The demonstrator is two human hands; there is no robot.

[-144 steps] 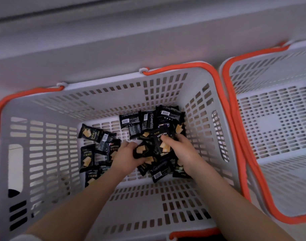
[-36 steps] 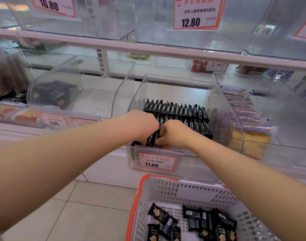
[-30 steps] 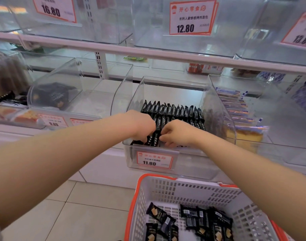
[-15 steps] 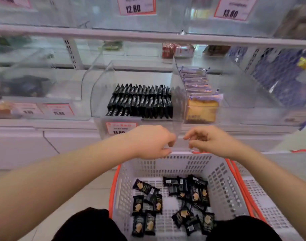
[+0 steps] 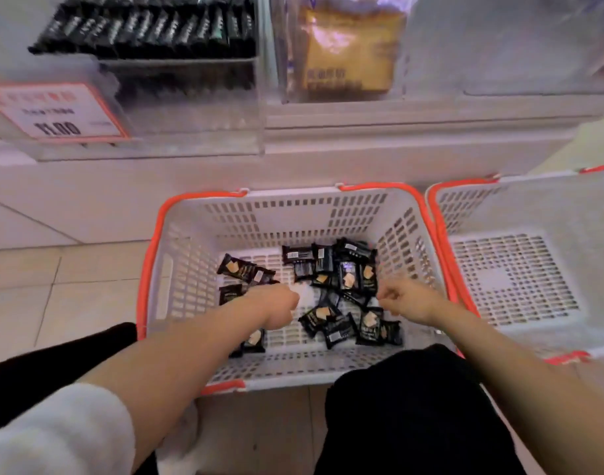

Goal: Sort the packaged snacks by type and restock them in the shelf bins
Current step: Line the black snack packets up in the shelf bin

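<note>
A white basket with an orange rim (image 5: 359, 207) stands on the floor in front of me. Several small black snack packets (image 5: 341, 272) lie loose on its bottom. My left hand (image 5: 276, 305) hangs over the left part of the pile with fingers curled, holding nothing. My right hand (image 5: 408, 299) hovers over the right part, fingers loosely curled and empty. Above, a clear shelf bin (image 5: 191, 97) holds upright rows of the same black packets (image 5: 150, 29).
A second, empty white basket (image 5: 509, 269) sits to the right, touching the first. Next to the black-packet bin is a bin of yellow cake packs (image 5: 348, 53). A price tag (image 5: 54, 111) hangs on the bin front. My knees frame the basket's near edge.
Both hands left the shelf bin empty and came down into the basket. My view tilted down from the shelves to the floor.
</note>
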